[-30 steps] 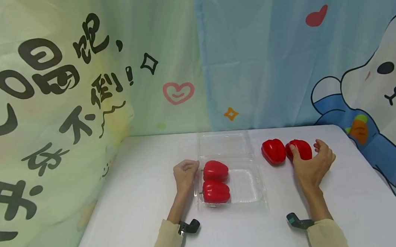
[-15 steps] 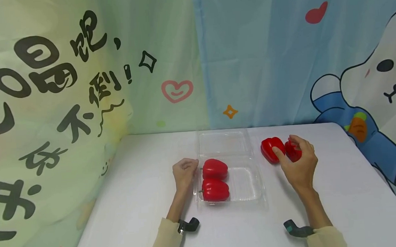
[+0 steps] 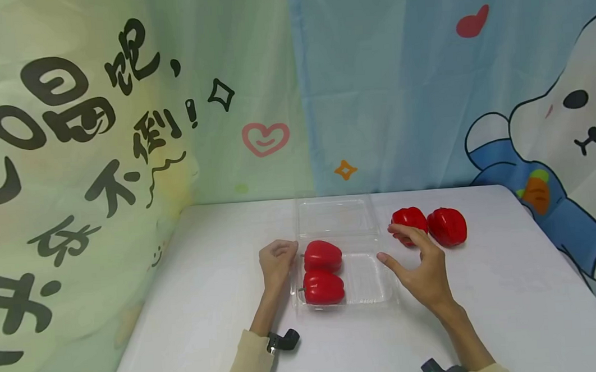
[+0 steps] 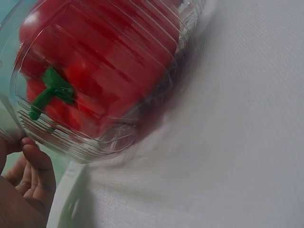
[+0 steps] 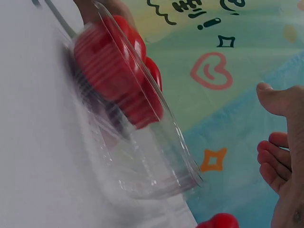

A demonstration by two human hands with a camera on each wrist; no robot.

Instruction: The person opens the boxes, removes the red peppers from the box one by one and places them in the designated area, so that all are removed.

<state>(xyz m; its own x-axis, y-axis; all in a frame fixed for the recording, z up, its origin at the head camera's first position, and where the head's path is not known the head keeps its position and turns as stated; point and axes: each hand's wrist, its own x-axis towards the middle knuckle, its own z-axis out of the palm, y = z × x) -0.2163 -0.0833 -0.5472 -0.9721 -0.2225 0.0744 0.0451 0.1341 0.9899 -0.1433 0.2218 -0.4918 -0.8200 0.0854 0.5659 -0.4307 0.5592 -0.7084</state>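
An open clear plastic clamshell box (image 3: 368, 278) lies on the white table. In its left half two red bell peppers (image 3: 323, 256) sit one behind the other; a green stem (image 4: 50, 92) shows through the wall in the left wrist view. My left hand (image 3: 278, 263) pinches the box's left rim between thumb and fingers. Over the box's right edge, my right hand (image 3: 423, 266) holds nothing, its thumb and fingers spread apart. Behind its fingers is a third red bell pepper (image 3: 411, 216), partly hidden. Beside that one stands another red bell pepper (image 3: 448, 227).
The box's lid (image 3: 335, 216) is folded back flat toward the rear of the table (image 3: 216, 257). A printed curtain (image 3: 364, 92) hangs right behind the table's back edge. Small black cameras (image 3: 286, 340) are strapped to both wrists.
My right hand has left the rightmost bell pepper and moved left, past the other loose one, to the box's right edge. The rightmost pepper has turned slightly. My left hand has stayed put.
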